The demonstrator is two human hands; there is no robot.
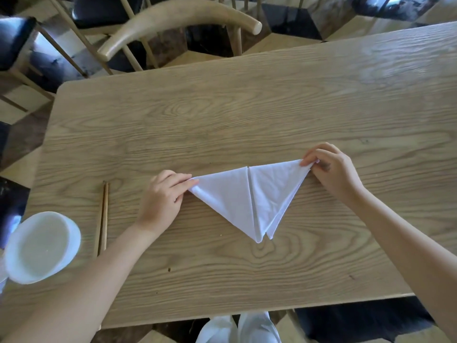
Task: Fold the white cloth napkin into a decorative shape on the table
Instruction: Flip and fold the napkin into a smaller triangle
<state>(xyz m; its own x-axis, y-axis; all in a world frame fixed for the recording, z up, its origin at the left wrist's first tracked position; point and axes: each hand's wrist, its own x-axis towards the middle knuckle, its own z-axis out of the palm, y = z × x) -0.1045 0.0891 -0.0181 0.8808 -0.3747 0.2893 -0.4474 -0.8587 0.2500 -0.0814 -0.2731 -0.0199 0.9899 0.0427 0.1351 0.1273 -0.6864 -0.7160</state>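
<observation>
The white cloth napkin (pixel 249 199) lies on the wooden table (pixel 222 120), folded into a triangle that points toward me. A seam runs down its middle where two flaps meet, and two tips hang at the near point. My left hand (pixel 163 194) pinches the napkin's left corner between thumb and fingers. My right hand (pixel 331 169) pinches the right corner, which is lifted slightly off the table.
A pair of wooden chopsticks (pixel 103 216) lies left of my left hand. A white bowl (pixel 40 246) sits at the table's near left edge. A wooden chair (pixel 178 26) stands beyond the far edge. White fabric (pixel 237 328) shows below the near edge.
</observation>
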